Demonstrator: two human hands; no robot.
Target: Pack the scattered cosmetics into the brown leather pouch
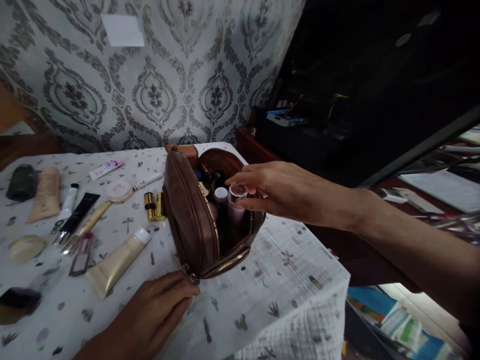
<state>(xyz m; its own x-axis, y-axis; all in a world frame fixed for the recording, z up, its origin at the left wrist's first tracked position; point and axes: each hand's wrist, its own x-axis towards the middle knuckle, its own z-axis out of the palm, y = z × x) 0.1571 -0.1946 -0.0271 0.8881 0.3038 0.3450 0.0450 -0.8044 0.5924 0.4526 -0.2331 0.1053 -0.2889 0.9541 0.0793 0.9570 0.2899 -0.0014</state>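
A brown leather cosmetic bag (183, 200) with a gold zipper stands unzipped on the cloth-covered table. Over its opening, my right hand (270, 190) closes thumb and fingers around the clear, ridged cap of a pinkish bottle (237, 214). The bottle's lower part is inside the bag. Beside it in the bag are a white-capped container (221, 194) and a black-capped one (218, 177); deeper contents are dark. My left hand (157, 305) lies at the bag's near lower corner, fingers together and pinched at the zipper pull (189, 271).
Left of the bag lie a pale gold tube (116, 262), a black tube (80, 215), a beige tube (47, 192), a round compact (119, 190), two small gold-capped bottles (154, 206) and other cosmetics. A patterned wall rises behind. The table edge drops off at right, near a large black screen (356, 90).
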